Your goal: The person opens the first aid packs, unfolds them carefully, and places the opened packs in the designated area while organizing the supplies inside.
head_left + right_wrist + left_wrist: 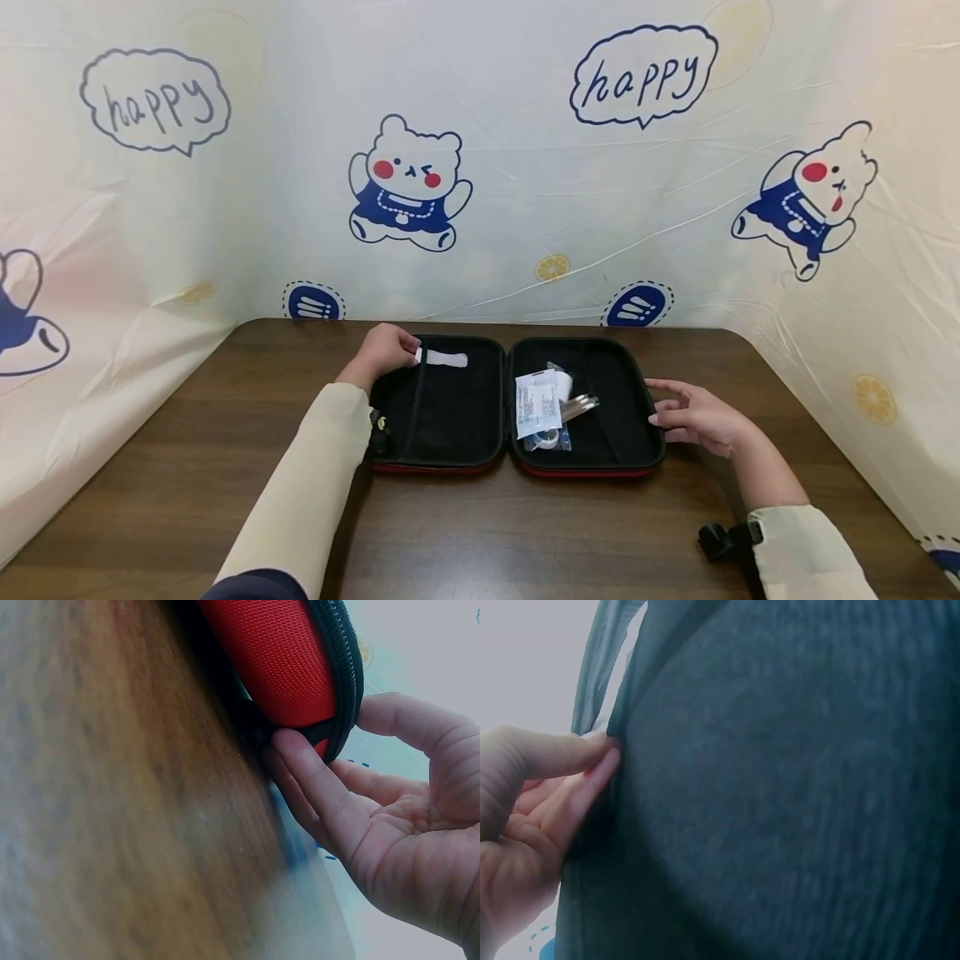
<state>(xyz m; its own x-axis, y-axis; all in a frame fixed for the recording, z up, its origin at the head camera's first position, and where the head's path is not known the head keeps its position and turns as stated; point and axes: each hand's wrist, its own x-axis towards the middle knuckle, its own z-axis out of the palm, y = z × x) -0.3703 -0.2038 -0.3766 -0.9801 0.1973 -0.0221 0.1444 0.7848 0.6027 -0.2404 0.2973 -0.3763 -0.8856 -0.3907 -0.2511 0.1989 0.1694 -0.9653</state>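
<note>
A black-lined zip case [457, 417] with a red shell lies unfolded on the table. At its left half's far corner, my left hand [384, 350] pinches the end of a thin white flat strip [446, 359]; its exact kind is unclear. The strip passes by a dark band across the lining, and in the left wrist view only its narrow edge shows beside my thumb and fingertips. On the opposite side, my right hand [701, 417] holds the outer edge of the right half, thumb and fingers touching the zip rim and red shell [274, 660].
In the case's right half lie a white printed packet [537, 403], a bundle of thin sticks [577, 407] in clear wrap, and a small blue-and-clear bag [547, 440] with a white ring-shaped item. Brown table [435, 533] surrounds the case; a patterned curtain [510, 183] hangs behind.
</note>
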